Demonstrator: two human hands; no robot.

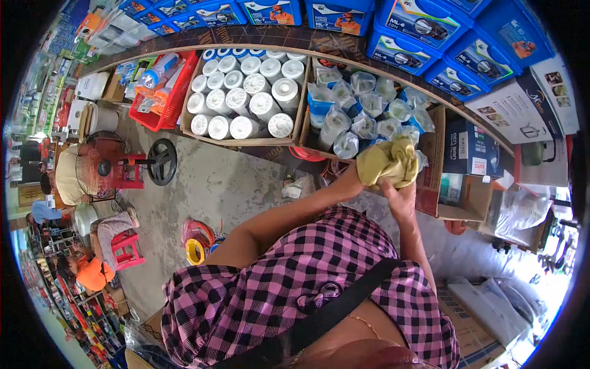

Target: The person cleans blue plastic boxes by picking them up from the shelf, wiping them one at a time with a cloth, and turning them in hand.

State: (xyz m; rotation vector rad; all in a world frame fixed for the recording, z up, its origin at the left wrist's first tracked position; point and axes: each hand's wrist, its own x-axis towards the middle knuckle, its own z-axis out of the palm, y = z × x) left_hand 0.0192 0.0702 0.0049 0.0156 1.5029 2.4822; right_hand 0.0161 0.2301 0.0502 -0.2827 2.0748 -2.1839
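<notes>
An olive-yellow cloth is bunched up between my two hands, above the front edge of a cardboard box. My right hand grips the cloth from below, its thumb pressed against the fabric. My left hand reaches into the cloth from the left; its fingers are hidden under the folds. Whether anything is wrapped inside the cloth I cannot tell. Just beyond, the box holds several plastic-wrapped cylinders with some blue on them.
To the left, another box holds several white cylinders. Beside it is a red basket with bottles. Blue cases are stacked behind. A fan stands on the floor at left, and a seated person is beyond.
</notes>
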